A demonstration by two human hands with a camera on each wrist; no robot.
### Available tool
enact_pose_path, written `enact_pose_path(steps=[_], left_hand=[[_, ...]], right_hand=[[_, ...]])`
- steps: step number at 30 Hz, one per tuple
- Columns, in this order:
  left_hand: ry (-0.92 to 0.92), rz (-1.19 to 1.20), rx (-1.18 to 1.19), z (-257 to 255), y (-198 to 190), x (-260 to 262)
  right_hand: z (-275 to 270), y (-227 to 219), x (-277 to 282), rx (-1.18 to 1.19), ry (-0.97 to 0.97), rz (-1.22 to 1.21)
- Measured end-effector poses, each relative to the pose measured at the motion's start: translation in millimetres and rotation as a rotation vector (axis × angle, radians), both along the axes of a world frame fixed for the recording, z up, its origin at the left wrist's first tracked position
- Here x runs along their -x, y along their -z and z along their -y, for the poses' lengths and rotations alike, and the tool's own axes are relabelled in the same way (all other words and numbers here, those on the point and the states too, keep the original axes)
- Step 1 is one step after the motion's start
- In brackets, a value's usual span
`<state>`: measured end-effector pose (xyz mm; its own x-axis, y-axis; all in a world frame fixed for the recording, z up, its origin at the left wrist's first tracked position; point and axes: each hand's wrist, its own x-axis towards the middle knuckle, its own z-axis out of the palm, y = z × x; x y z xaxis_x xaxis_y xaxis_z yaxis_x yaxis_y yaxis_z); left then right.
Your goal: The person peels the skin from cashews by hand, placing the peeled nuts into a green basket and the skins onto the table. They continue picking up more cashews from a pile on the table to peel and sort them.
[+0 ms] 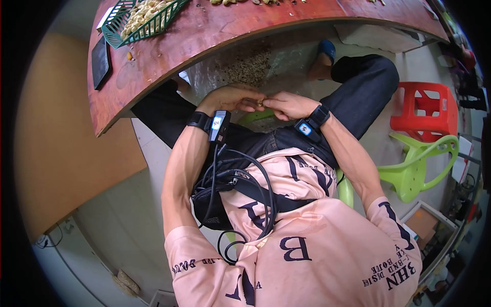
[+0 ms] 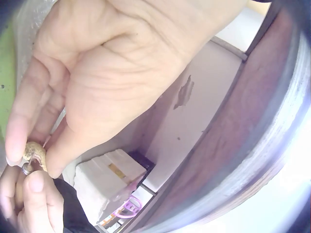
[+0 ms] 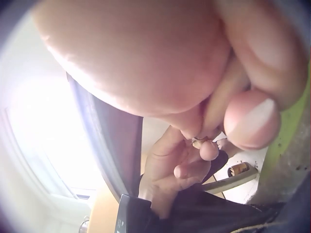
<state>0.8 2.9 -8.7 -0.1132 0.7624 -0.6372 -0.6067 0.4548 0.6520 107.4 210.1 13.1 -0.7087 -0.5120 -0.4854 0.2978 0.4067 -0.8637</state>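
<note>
Above the lap, in the head view, both hands meet at a small peanut (image 1: 260,103). My left hand (image 1: 232,99) pinches the peanut between thumb and fingertips. In the left wrist view the peanut (image 2: 36,152) shows a tan shell with a gap facing the other hand. My right hand (image 1: 292,105) grips its near side with thumb and curled fingers; a small shiny grey bit (image 2: 26,168) shows at those fingertips. In the right wrist view the right hand (image 3: 160,53) fills the top, hiding most of the peanut, with the left hand (image 3: 170,167) beyond.
A green basket (image 1: 144,37) of peanuts stands on the red-brown table (image 1: 215,33), beside a dark flat tablet-like thing (image 1: 101,62). Bits of debris (image 1: 250,66) lie on plastic sheeting below. A red stool (image 1: 424,110) and green chair (image 1: 409,176) stand at right.
</note>
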Motion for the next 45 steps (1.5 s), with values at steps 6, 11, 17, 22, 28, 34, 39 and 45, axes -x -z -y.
enact_pose_path(steps=[6, 11, 17, 22, 28, 34, 39, 45], left_hand=[[-0.018, 0.031, 0.000, -1, -3, -2], [-0.037, 0.013, 0.023, -2, -3, 1], [-0.144, 0.058, -0.023, 1, -1, 2], [-0.104, 0.026, -0.026, 1, -1, 2], [-0.089, 0.021, 0.009, 1, -10, 2], [-0.033, -0.006, -0.004, 1, -10, 0], [-0.037, 0.003, 0.027, -1, -15, 1], [-0.110, 0.045, -0.001, 0, -9, 1]], right_hand=[[-2, 0, 1, -0.034, -0.028, -0.138], [2, -3, 0, -0.102, -0.027, -0.356], [11, 8, 4, -0.006, 0.207, -0.277], [2, 16, 9, -0.011, 0.086, -0.125], [1, -7, 1, -0.004, 0.074, -0.043], [1, -3, 1, 0.015, 0.040, 0.086], [-2, 0, 0, -0.001, 0.016, -0.192], [8, 4, 0, -0.027, 0.157, -0.236]])
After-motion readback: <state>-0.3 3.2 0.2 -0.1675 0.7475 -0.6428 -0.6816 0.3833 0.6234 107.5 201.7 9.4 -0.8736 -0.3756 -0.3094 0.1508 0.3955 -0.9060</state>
